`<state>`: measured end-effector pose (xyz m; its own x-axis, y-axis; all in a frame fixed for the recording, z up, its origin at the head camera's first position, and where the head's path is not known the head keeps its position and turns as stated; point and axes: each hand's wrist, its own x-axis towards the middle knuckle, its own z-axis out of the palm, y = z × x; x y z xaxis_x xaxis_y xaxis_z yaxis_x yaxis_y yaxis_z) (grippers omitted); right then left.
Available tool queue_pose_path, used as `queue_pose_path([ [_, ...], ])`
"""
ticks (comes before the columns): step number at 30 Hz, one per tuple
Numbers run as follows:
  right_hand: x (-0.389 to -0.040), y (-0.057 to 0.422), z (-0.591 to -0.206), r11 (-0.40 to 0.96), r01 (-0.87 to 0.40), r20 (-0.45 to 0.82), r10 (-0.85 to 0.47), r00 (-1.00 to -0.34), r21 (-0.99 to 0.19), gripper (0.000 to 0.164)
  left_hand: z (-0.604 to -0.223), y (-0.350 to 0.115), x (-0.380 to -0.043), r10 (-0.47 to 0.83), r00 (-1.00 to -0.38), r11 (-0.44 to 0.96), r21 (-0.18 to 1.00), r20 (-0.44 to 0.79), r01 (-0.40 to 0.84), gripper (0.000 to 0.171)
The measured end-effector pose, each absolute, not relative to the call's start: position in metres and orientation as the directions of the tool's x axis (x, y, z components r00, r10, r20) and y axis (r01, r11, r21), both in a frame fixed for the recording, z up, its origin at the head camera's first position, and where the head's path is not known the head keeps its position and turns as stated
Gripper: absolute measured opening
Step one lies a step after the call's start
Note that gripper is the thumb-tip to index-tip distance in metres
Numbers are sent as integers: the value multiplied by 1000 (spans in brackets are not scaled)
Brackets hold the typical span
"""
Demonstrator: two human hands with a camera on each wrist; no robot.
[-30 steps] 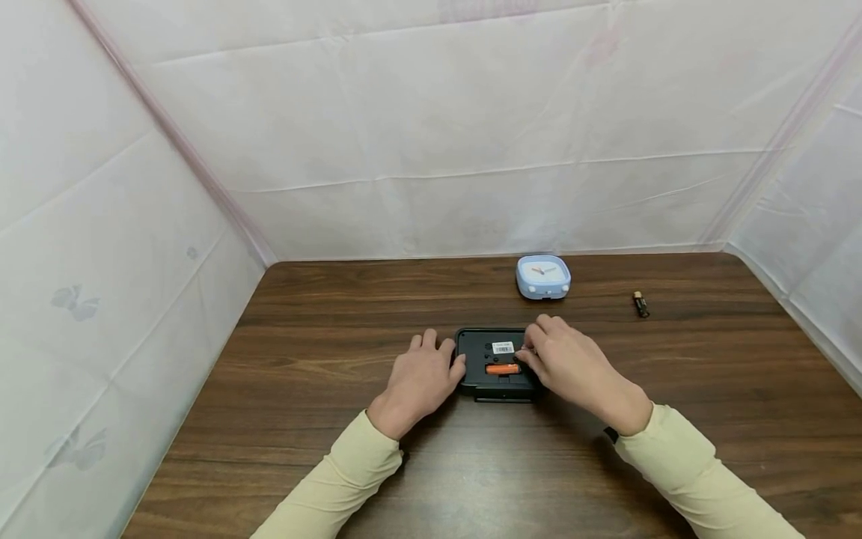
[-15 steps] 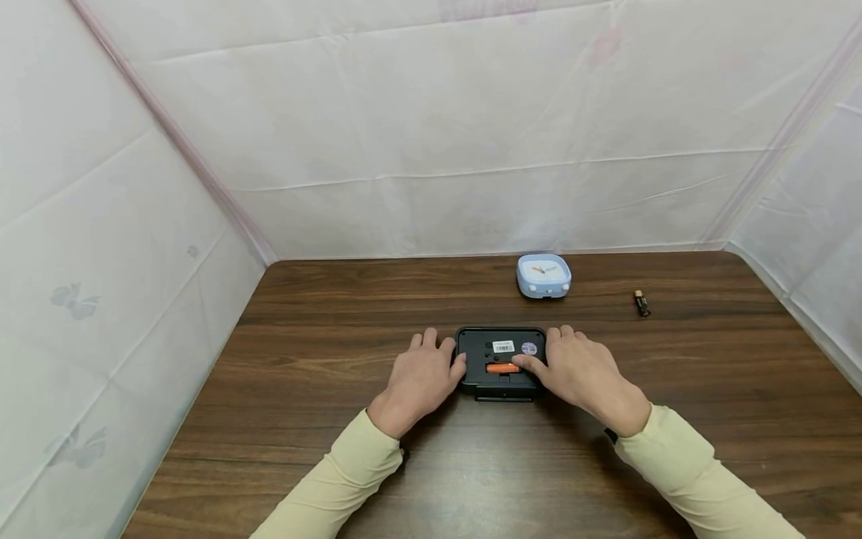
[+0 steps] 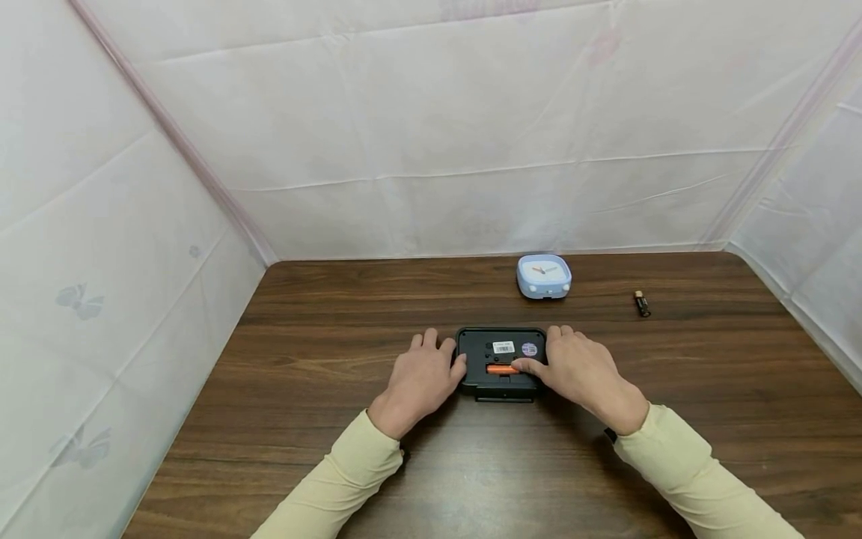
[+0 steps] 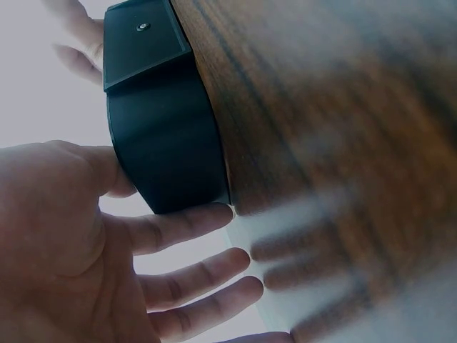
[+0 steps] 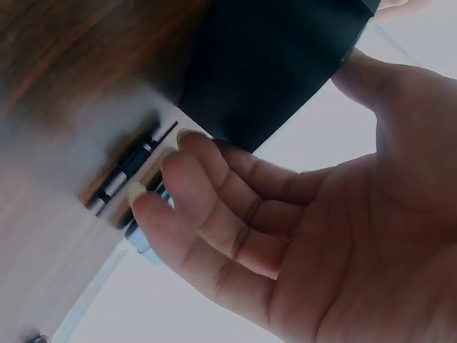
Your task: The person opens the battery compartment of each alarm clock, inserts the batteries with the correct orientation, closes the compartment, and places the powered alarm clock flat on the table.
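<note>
A black box-shaped device [image 3: 477,364] lies on the wooden table with its labelled back up. Set in its battery slot is an orange battery [image 3: 500,369]. My left hand [image 3: 420,378] holds the device's left side, thumb at the edge and index finger against the side wall [image 4: 168,146]. At the opposite side, the fingers of my right hand [image 3: 582,370] rest along the right wall [image 5: 278,64]. The right thumb reaches over the back and presses the right end of the orange battery.
Behind the device stands a light blue clock [image 3: 544,277]. A black battery with a gold end [image 3: 642,303] lies farther right. In the right wrist view, a dark strip with light bands [image 5: 128,171] shows past the fingertips. White fabric walls [image 3: 404,135] enclose the table's back and sides.
My right fingers have moved from over the device's back, uncovering a round purple sticker, to its right side. The right thumb has come onto the orange battery. My left hand stays put.
</note>
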<state>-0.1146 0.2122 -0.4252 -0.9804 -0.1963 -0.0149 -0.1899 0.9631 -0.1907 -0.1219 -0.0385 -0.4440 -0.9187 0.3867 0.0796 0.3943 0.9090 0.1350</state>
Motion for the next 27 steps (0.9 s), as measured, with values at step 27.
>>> queue_pose_path([
  [27, -115, 210, -424, 964, -186, -9, -191, -981, -189, 71, -442, -38, -121, 375, -926, 914, 145, 51, 378, 42],
])
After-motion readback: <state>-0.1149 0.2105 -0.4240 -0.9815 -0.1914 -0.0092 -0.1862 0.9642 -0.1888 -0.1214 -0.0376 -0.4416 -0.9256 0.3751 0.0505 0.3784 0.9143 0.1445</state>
